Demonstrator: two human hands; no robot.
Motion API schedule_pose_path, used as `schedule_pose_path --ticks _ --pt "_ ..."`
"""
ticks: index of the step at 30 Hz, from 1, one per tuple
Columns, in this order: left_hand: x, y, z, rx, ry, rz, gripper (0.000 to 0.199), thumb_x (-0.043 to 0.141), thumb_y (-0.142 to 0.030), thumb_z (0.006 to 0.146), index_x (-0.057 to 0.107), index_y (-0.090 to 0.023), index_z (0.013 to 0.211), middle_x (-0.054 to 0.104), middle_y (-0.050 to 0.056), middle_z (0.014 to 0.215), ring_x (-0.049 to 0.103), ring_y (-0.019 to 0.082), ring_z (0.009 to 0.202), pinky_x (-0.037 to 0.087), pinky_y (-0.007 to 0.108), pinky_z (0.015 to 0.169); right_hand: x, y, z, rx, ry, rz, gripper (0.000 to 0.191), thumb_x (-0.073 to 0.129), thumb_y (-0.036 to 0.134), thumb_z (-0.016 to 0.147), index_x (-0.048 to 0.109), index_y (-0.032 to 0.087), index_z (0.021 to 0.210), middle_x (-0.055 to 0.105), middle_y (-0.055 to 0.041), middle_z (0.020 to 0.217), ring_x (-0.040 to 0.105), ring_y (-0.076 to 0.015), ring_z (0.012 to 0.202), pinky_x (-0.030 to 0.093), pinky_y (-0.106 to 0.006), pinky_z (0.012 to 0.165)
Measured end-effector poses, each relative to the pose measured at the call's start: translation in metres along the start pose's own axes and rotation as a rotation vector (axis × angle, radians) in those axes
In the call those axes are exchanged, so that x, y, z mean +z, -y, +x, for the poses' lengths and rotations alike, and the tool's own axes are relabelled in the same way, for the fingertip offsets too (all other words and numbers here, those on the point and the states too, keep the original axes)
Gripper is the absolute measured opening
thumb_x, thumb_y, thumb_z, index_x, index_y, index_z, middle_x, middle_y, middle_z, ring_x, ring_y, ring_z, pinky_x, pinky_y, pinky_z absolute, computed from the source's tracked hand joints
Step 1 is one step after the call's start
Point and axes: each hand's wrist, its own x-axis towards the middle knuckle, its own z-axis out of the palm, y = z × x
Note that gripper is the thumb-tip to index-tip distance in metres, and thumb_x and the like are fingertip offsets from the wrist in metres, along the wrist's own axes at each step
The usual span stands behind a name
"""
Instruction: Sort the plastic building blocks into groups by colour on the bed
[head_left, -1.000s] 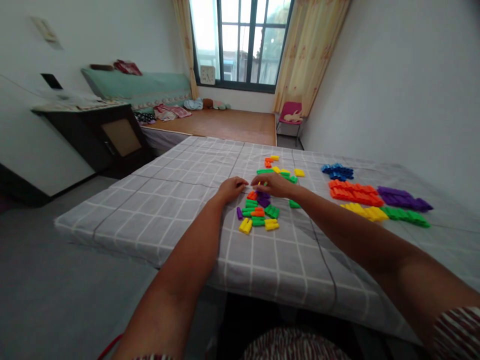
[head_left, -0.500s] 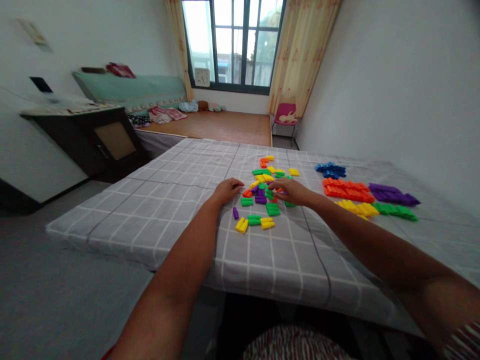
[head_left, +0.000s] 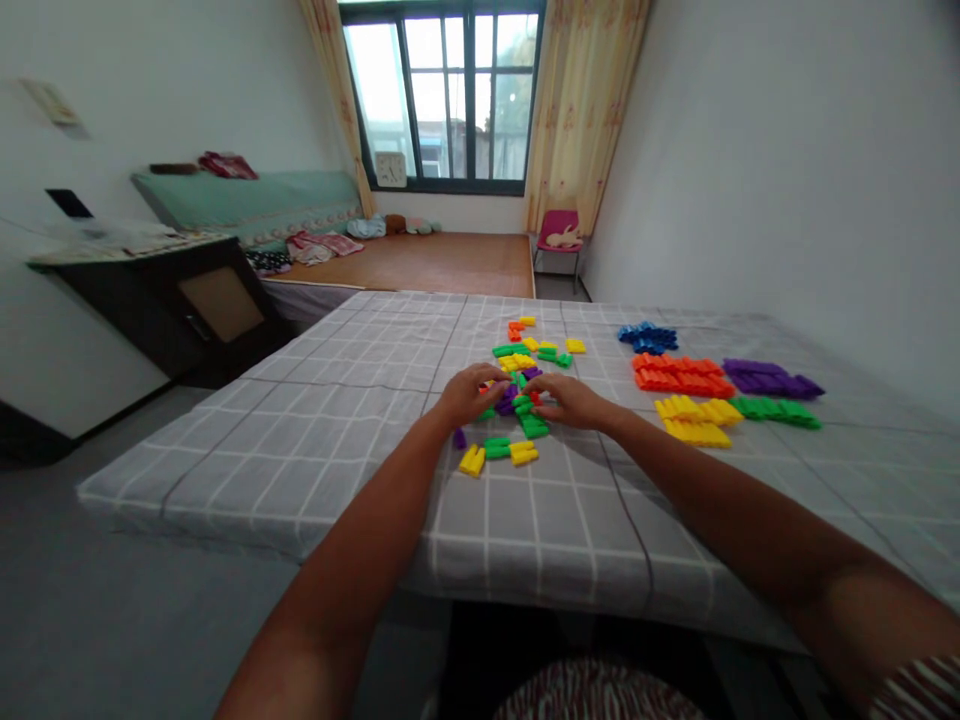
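Note:
Several small plastic pieces in green, yellow, purple and orange lie in a loose cluster on the checked cloth. On the cluster's left side, my left hand (head_left: pixel 469 394) reaches over purple pieces (head_left: pixel 507 401), its fingers stretched and thumb apart, covering part of them. From the right, my right hand (head_left: pixel 571 401) spreads thumb and fingers at green pieces (head_left: pixel 534 427) and an orange one; whether it touches them is unclear. Yellow pieces (head_left: pixel 517 362) lie just beyond the hands. Closer to me are a yellow pair (head_left: pixel 472 461), a green pair (head_left: pixel 497 449) and another yellow pair (head_left: pixel 524 454).
Colour-sorted rows stand at the right: blue (head_left: pixel 648 338), orange (head_left: pixel 682 375), purple (head_left: pixel 771 379), yellow (head_left: pixel 697 422) and green (head_left: pixel 777 411). The grey checked cloth (head_left: pixel 337 400) covers the surface. A dark cabinet (head_left: pixel 217 300) stands at the left, a pink chair (head_left: pixel 559 235) behind.
My left hand has moved right and slightly nearer, onto the cluster's left pieces. My right hand has come a little nearer to me. The whole view has shifted slightly.

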Motion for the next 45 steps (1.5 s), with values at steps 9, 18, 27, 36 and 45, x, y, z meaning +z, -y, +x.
schedule_pose_path --ticks 9,18,27,36,45 --pt "0.014 -0.010 0.002 -0.116 0.116 -0.267 0.029 0.065 -0.021 0.075 0.064 -0.018 0.104 0.069 0.005 0.098 0.064 0.016 0.087 0.052 0.029 0.081 0.021 0.001 0.007 0.000 -0.168 0.156 0.025 0.066 0.022 0.076 0.060 0.018 0.100 0.063 -0.0085 0.105 0.058 -0.0218 0.101 0.049 -0.038 0.085" --pt "0.010 -0.009 0.003 -0.281 -0.073 -0.696 0.033 0.075 -0.031 0.067 0.064 -0.013 0.092 0.069 0.006 0.092 0.065 0.017 0.084 0.053 0.033 0.080 0.018 0.013 0.004 0.019 -0.227 0.179 0.036 0.069 0.030 0.077 0.060 0.022 0.110 0.060 -0.0095 0.120 0.057 -0.0241 0.110 0.051 -0.040 0.085" --pt "0.001 0.003 0.004 -0.382 -0.354 -0.758 0.038 0.079 -0.036 0.064 0.066 -0.014 0.092 0.070 0.005 0.090 0.065 0.016 0.083 0.053 0.032 0.079 0.004 0.003 -0.001 0.205 -0.281 0.039 0.030 0.059 0.027 0.083 0.063 0.018 0.111 0.070 -0.0086 0.106 0.064 -0.0226 0.094 0.049 -0.036 0.084" --pt "0.009 -0.007 0.004 -0.349 -0.130 -0.665 0.038 0.077 -0.039 0.066 0.069 -0.013 0.093 0.072 0.008 0.095 0.066 0.020 0.089 0.053 0.034 0.083 0.008 0.001 0.003 0.253 -0.290 0.133 0.026 0.050 0.028 0.090 0.064 0.018 0.108 0.071 -0.0062 0.098 0.063 -0.0187 0.082 0.049 -0.031 0.075" --pt "0.003 0.015 0.002 -0.384 -0.186 -0.485 0.034 0.073 -0.040 0.067 0.070 -0.014 0.090 0.073 0.007 0.092 0.067 0.021 0.087 0.055 0.034 0.080 -0.001 -0.019 -0.011 0.089 -0.125 -0.084 0.040 0.067 0.035 0.081 0.065 0.020 0.119 0.067 -0.0111 0.116 0.058 -0.0259 0.107 0.045 -0.043 0.093"
